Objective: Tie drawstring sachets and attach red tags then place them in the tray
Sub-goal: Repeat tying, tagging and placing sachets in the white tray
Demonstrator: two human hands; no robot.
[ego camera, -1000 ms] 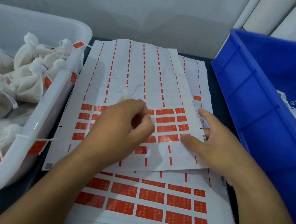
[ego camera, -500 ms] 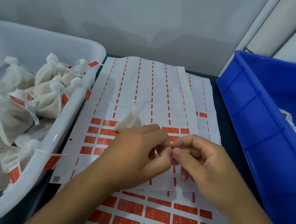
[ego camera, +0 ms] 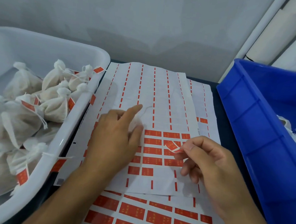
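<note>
We see soft white cloth sachets [ego camera: 55, 105] in a glossy white plastic tray [ego camera: 76, 124], matt paper sheets of red tags [ego camera: 155, 98], and a smooth blue plastic crate [ego camera: 258, 123]

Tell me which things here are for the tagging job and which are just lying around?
For the job:
right hand pinching red tag
left hand holding sachet
sticker sheet
white tray of tagged sachets

Lying about:
blue bin
white pipes
</note>
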